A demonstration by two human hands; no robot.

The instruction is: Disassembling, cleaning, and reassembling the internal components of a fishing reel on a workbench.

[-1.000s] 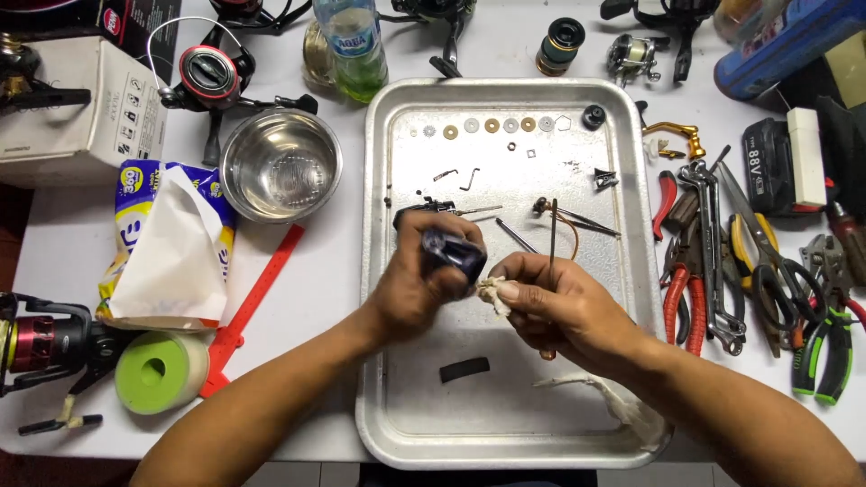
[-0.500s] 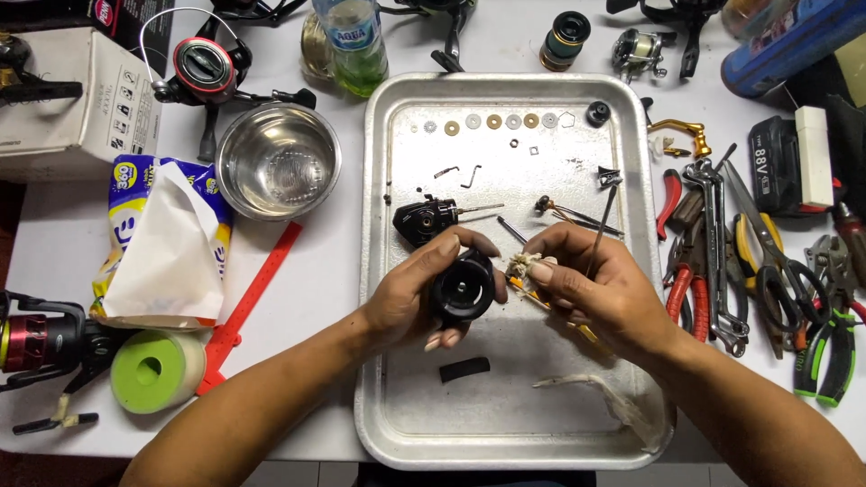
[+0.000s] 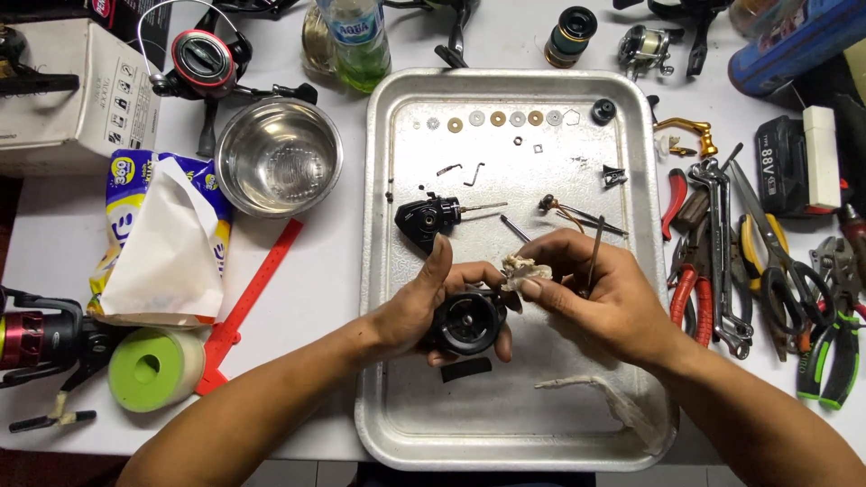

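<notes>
My left hand [image 3: 424, 307] grips a round black fishing reel body [image 3: 467, 323] over the middle of the metal tray [image 3: 383, 271]. My right hand [image 3: 595, 289] pinches a small crumpled, dirty tissue wad [image 3: 523, 269] against the reel's upper right edge, with a thin metal tool [image 3: 595, 248] sticking up between its fingers. A second black reel part with a shaft [image 3: 428, 219] lies on the tray just above my hands. A small black strip [image 3: 466, 370] lies below the reel.
A row of washers [image 3: 496, 118] lies along the tray's far end. A used tissue [image 3: 600, 397] lies at the near right. To the right are pliers and wrenches [image 3: 722, 261]; to the left a steel bowl [image 3: 278, 155], tissue pack [image 3: 162, 239], red strip [image 3: 248, 302], green roll [image 3: 153, 368].
My left hand has turned the reel body so its round face points up. My right hand has brought the tissue wad onto the reel's edge. Both hands sit slightly lower on the tray.
</notes>
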